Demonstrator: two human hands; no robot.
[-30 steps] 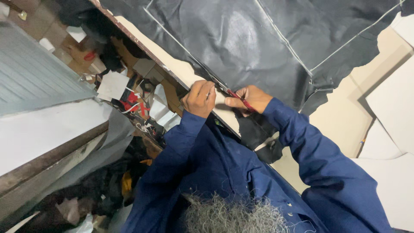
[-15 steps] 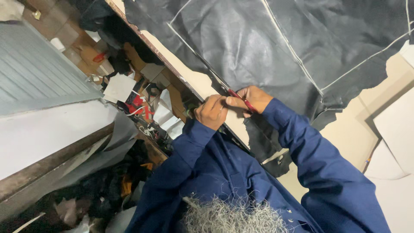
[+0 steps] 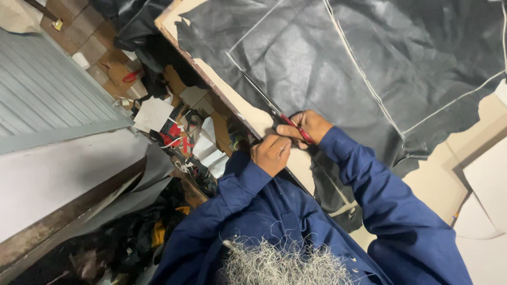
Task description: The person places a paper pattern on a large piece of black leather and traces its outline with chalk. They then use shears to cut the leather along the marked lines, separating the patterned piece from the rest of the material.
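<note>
Right hand [image 3: 311,126]: grip clenched on red-handled scissors [image 3: 296,128], handles in the fingers, blades pointing up and left along a white chalk line on the black leather sheet [image 3: 338,58].

Left hand [image 3: 270,154]: fingers curled, grasping the cut edge of the sheet just below the scissors, beside the right hand and nearly touching it.

Black leather sheet: large, creased, glossy; spread flat over the counter [image 3: 253,113], covering most of the upper view. Several white marked lines cross it, straight and long. Its near edge hangs ragged toward the person, a strip trailing down between the two sleeves.

Counter: pale top, brown edge running diagonally from upper left toward the hands; a bare pale area shows at the right, past the sheet's torn edge.

Sleeves [image 3: 380,206]: dark blue, both arms raised toward the sheet.

Floor [image 3: 105,58], left of the counter: brown tiles, scattered paper pieces [image 3: 153,113], red and dark offcuts, mixed scraps piled along the counter's side.

Grey corrugated panel [image 3: 42,100]: far left.
</note>
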